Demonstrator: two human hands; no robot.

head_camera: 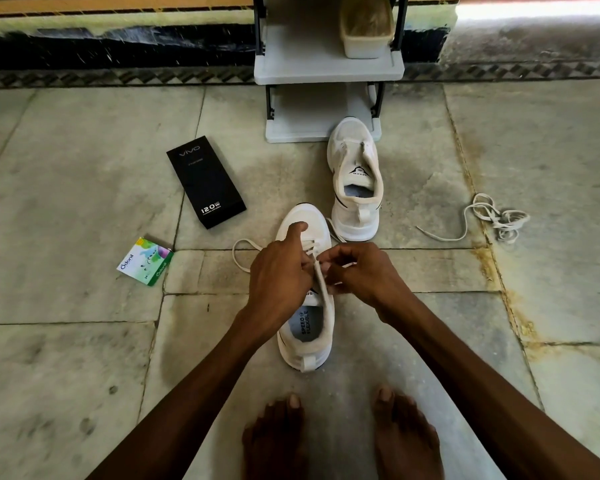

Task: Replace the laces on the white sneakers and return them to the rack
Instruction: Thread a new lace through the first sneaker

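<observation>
A white sneaker (307, 327) lies on the floor in front of me, toe pointing away. A cream lace (321, 278) runs through its eyelets, with a loop trailing off to the left. My left hand (281, 271) is over the sneaker's tongue, index finger pointing along the toe and the other fingers curled at the lace. My right hand (357, 271) pinches the lace at the right eyelets. The second white sneaker (355, 181) stands farther away with no lace in it. A loose lace (489, 218) lies tangled on the floor to the right.
A grey shoe rack (326, 71) stands at the back against the wall, with a beige box (366, 27) on its shelf. A black carton (205, 180) and a small green-and-white packet (146, 263) lie on the stone floor at the left. My bare feet (340, 438) are near the bottom edge.
</observation>
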